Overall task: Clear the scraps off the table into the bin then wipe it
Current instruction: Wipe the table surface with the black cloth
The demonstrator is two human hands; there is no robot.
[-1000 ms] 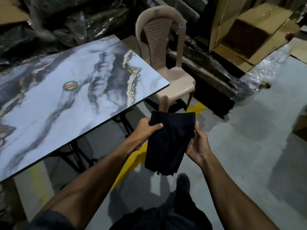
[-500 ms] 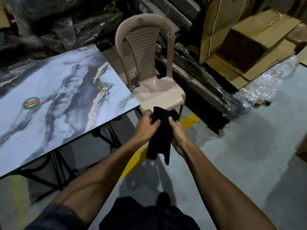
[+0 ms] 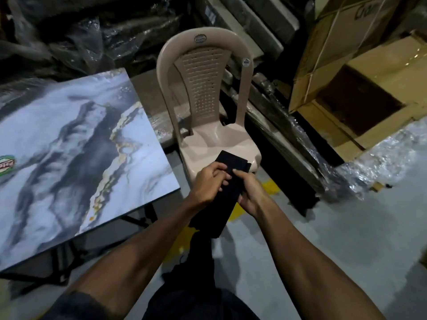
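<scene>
A black cloth (image 3: pixel 227 195) is folded into a narrow strip and held between both hands in front of me. My left hand (image 3: pixel 208 183) grips its left edge and my right hand (image 3: pixel 250 192) grips its right edge. The cloth's upper end lies over the front of a beige plastic chair's seat. The marble-patterned table (image 3: pixel 76 162) stands to the left of my hands, with a round green and red sticker (image 3: pixel 6 163) at its left. No scraps or bin are visible.
The beige plastic chair (image 3: pixel 208 100) stands just past my hands, by the table's right corner. Cardboard boxes (image 3: pixel 360 72) and plastic-wrapped bundles (image 3: pixel 288 139) fill the right and back. A yellow line (image 3: pixel 270 188) marks the grey concrete floor.
The cloth went from spread wide to folded narrow between my hands. I have moved toward the chair, and the table has slid left in view.
</scene>
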